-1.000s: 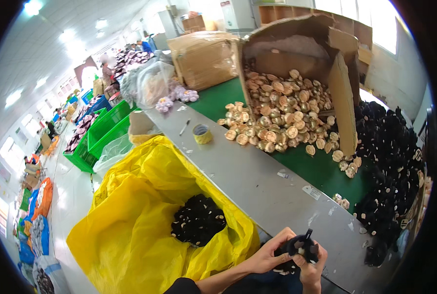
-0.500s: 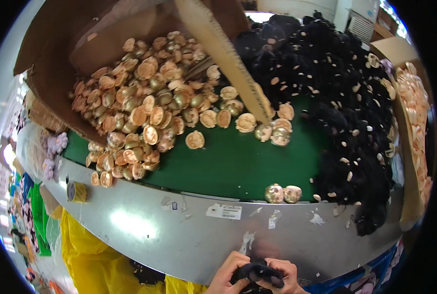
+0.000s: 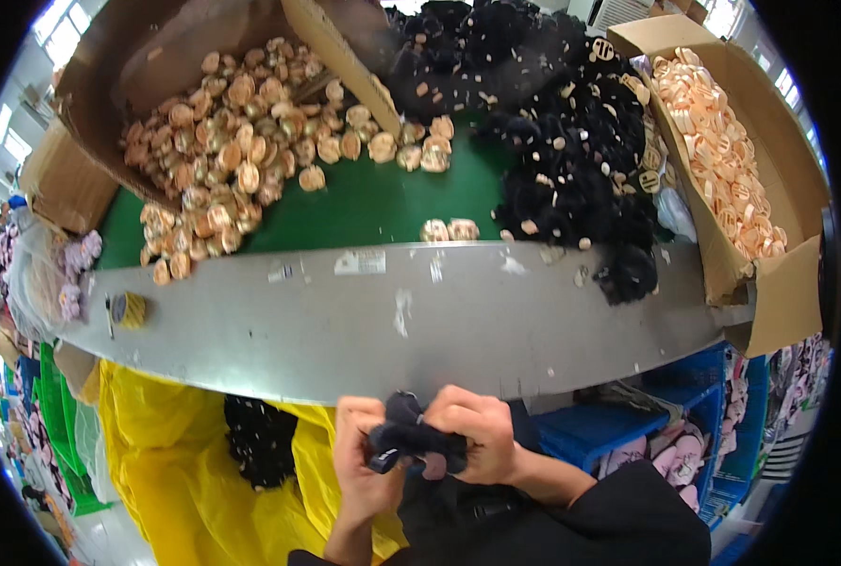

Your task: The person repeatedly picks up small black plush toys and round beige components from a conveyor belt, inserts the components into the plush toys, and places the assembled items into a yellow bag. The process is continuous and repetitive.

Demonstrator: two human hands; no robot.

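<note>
- Currently, a small, soft black plush piece with a mauve patch low on it is held up at the grey table's near edge; fingers cover part of it.
- The left hand pinches one side of it, the right hand the other, thumbs and fingers curled in.
- Below the table's near edge, left: a yellow bag holding black pieces; right: a blue crate.
- On the table's left end: a tape roll.
- Beyond the grey table: gold-and-peach shells spilling from a carton, then a heaped black pile.
- At the table's right end: an open box of peach pieces.
</note>
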